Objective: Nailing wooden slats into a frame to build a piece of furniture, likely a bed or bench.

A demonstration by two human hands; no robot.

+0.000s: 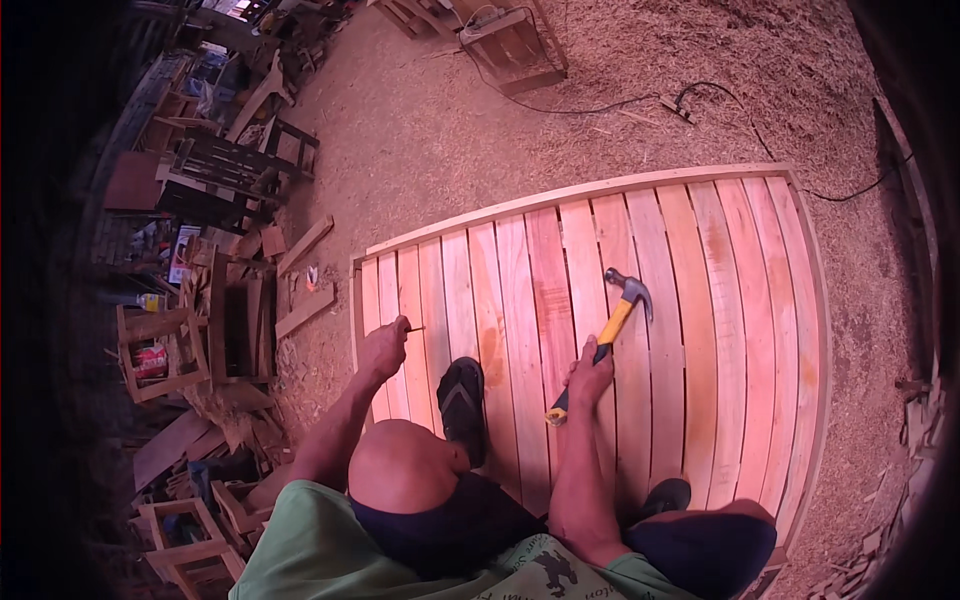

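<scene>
A claw hammer (pixel 624 314) with a yellow and black handle is gripped by my right hand (pixel 591 374), fingers wrapped round the handle. Its dark metal head points away from me, above the slats. My left hand (pixel 384 348) is closed, pinching a thin nail (pixel 417 329) that sticks out to the right of the fingertips. Beneath both hands lies a large wooden slatted panel (pixel 716 290), its boards side by side with narrow gaps and a raised rim along the edges. Whether the nail touches a board I cannot tell.
My sandalled foot (pixel 462 400) rests on the slats between my hands. Scrap boards (pixel 306 312), wooden frames (pixel 160 350) and a dark slatted bench (pixel 225 165) crowd the left. A wooden box (pixel 515 50) and a black cable (pixel 590 110) lie beyond the panel on sawdust-covered ground.
</scene>
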